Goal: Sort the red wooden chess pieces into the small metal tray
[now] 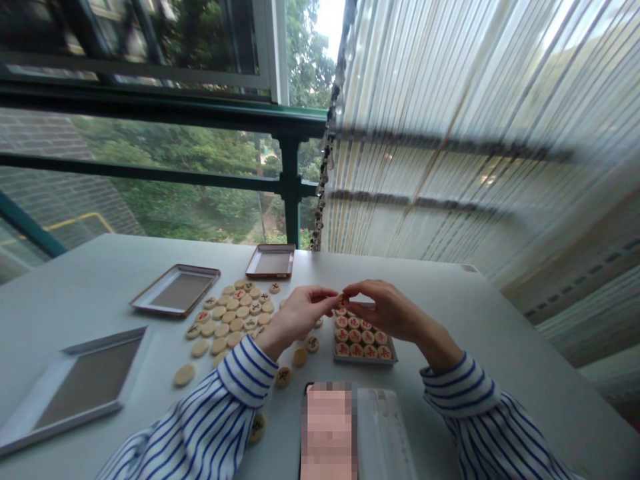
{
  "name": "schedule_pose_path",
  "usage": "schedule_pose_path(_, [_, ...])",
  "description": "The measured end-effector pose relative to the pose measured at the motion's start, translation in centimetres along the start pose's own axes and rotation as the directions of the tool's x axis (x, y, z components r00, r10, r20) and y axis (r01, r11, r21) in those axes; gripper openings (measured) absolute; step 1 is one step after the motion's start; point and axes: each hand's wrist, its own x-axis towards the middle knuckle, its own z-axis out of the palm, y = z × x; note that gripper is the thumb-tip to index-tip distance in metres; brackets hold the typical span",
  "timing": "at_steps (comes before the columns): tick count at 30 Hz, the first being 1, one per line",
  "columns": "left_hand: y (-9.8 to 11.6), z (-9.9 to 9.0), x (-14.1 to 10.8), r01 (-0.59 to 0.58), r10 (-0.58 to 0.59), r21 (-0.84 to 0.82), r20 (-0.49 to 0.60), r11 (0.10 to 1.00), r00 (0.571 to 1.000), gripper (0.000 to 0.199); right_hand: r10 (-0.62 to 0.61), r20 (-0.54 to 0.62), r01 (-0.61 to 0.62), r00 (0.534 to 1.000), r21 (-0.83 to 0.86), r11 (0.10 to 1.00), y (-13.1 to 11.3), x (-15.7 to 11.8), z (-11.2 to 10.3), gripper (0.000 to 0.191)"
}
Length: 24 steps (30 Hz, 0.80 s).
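Between the fingertips of both hands is one small round wooden piece point(343, 299), held above the back left part of a box point(367, 361). My left hand point(299, 315) pinches it from the left, fingers closed. From the right, my right hand point(387, 308) has its thumb and forefinger closed on the same piece. Rows of round pieces with red characters point(355, 336) stand face up in the box; my right hand hides its back right part. Many loose wooden discs point(232, 316) lie to the left, several with black or red characters and others plain.
Two brown-rimmed trays point(187, 269) point(271, 274) stand behind the discs. A larger grey tray point(120, 404) lies at the left. A phone point(329, 433) and a clear plastic case point(384, 433) are at the near edge. A string curtain point(425, 133) hangs behind the white table point(435, 267).
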Motion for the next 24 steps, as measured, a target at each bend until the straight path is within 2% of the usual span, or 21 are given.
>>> schedule_pose_path(14, [-0.06, 0.40, 0.03, 0.017, -0.017, 0.002, -0.016, 1.000, 1.000, 0.033, 0.003, 0.020, -0.002, 1.000, -0.077, 0.997, 0.21, -0.01, 0.13, 0.020])
schedule_pose_path(19, [0.04, 0.46, 0.01, -0.005, 0.005, 0.019, 0.003, 1.000, 1.000, 0.032, -0.004, 0.049, 0.007, 0.999, -0.071, 0.997, 0.22, -0.10, -0.16, 0.018])
schedule_pose_path(24, [-0.59, 0.39, 0.28, -0.042, 0.044, 0.086, -0.014, 0.995, 0.999, 0.034, 0.039, 0.070, -0.034, 0.997, -0.070, 0.997, 0.95, -0.37, -0.65, 0.019])
